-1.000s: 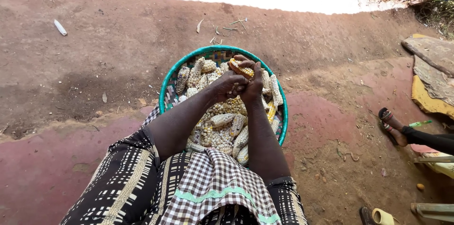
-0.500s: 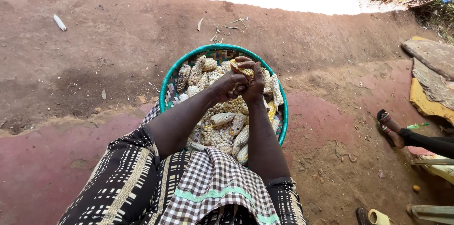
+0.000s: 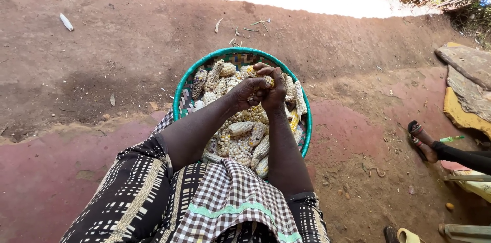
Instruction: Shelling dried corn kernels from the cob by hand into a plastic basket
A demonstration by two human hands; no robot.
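Over the green-rimmed woven basket (image 3: 180, 101), both hands clamped together on one corn cob (image 3: 254, 73), right at the far side of the pile. Left hand (image 3: 246, 91) curled over the cob from the left, fingers wrapped tight; right hand (image 3: 275, 89) closed on it from the other side, thumb up top pressing along the kernels. Can't tell exactly how much cob sits inside the grip, only a yellowish end poking out above the knuckles. Forearms coming in from the lap and meeting in a narrow V, wrists bent down a bit, elbows tucked near the checked cloth (image 3: 232, 197) and patterned skirt (image 3: 130, 197). As for trouble, probably: kernels popping sideways and clearing the rim onto the dirt ground (image 3: 92, 69), since the hands work close to the far edge and not the middle. Also a thumb slipping off a stubborn row and scraping on the hard kernels, or the cob twisting loose if the grip gets dusty. Basket pretty full of pale shelled and half-shelled cobs (image 3: 240, 135), so a dropped one could roll off the heap and over the side. Another person's sandalled foot (image 3: 420, 138) off to the right, well apart, not really in the way.
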